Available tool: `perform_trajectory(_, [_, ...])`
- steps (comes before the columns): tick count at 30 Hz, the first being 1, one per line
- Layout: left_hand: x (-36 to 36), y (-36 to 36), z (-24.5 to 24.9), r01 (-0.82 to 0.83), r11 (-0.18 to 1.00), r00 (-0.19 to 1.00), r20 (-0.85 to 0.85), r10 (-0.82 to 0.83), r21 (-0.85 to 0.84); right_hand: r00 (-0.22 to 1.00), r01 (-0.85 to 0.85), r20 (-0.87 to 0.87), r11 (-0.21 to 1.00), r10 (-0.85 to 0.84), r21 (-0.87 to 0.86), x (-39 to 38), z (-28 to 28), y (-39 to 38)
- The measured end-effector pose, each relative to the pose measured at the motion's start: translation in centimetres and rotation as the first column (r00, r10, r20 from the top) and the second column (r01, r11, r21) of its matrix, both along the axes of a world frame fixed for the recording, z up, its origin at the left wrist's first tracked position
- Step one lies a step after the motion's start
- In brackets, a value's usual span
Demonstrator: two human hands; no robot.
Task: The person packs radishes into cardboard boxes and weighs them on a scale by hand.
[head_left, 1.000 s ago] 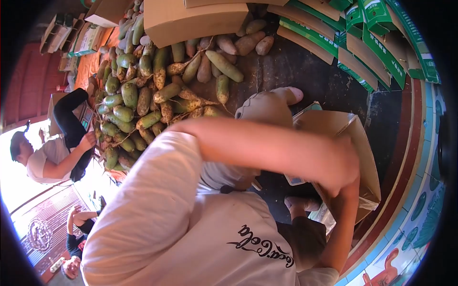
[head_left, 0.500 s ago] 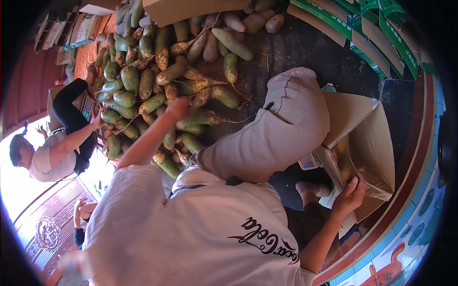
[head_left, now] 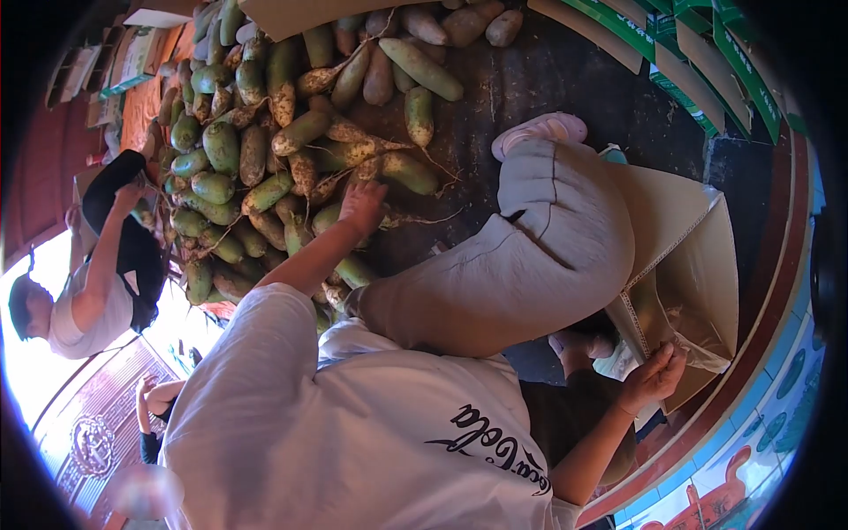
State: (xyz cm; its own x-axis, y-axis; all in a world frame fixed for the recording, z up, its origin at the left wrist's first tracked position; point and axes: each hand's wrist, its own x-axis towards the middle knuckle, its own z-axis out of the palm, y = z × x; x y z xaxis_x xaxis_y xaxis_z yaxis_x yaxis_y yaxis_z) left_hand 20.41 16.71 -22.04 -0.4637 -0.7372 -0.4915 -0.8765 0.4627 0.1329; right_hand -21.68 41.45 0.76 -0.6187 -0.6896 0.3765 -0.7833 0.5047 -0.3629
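Observation:
My left hand (head_left: pixel 362 205) lies over a green radish (head_left: pixel 327 218) in the big heap, its fingers curled across it and hiding part of it. The thin root of this radish trails to the right. Soil clings to many of the radishes around it. My right hand (head_left: pixel 655 378) pinches the edge of a clear plastic bag (head_left: pixel 700 349) at the near rim of an open cardboard box (head_left: pixel 707 265). Inside the box, beyond my bent leg, something greenish shows dimly through the liner.
A brown cardboard flap (head_left: pixel 300 16) overhangs the top of the heap. Green printed cartons (head_left: pixel 689 53) stand folded at the upper right. At the left a co-worker (head_left: pixel 84 300) sits beside the heap. My raised knee (head_left: pixel 565 212) stands between heap and box.
My left hand has moved right across the heap onto a radish. My right hand stays at the box rim. The co-worker's arm has shifted upward and left.

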Motion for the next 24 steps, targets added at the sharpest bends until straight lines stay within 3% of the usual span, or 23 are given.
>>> perform_trajectory(4, [-2.1, 0.2, -1.2, 0.010, 0.998, 0.999, 0.043, -0.012, 0.055, 0.999, 0.009, 0.049, 0.999, -0.010, 0.032, -0.6, -0.3, 0.7])
perform_trajectory(7, [-1.5, 1.5, -1.1, -0.029, 0.979, 0.984, 0.177, -0.008, 0.203, 0.999, 0.026, 0.047, 0.999, -0.027, 0.030, -0.4, -0.1, 0.5])
perform_trajectory(10, [0.8, 3.7, -2.5, 0.134, 0.988, 0.972, 0.186, -0.146, 0.076, 0.999, 0.033, 0.019, 0.999, -0.033, 0.013, -0.5, -0.3, 0.5])
perform_trajectory(13, [1.1, 3.4, -2.7, 0.129, 0.979, 0.958, 0.236, -0.165, 0.161, 0.999, 0.028, 0.022, 0.999, -0.028, -0.016, 0.0, -0.5, 0.2])
perform_trajectory(22, [0.4, 1.7, -1.5, 0.043, 0.970, 0.988, 0.134, -0.077, 0.237, 0.999, 0.033, 0.017, 0.997, -0.032, -0.065, -0.2, -0.9, 0.4])
perform_trajectory(24, [0.5, 2.0, -1.5, 0.088, 0.973, 0.989, 0.099, -0.111, 0.211, 0.999, 0.041, 0.006, 0.997, -0.040, -0.062, -0.1, -0.6, 0.2])
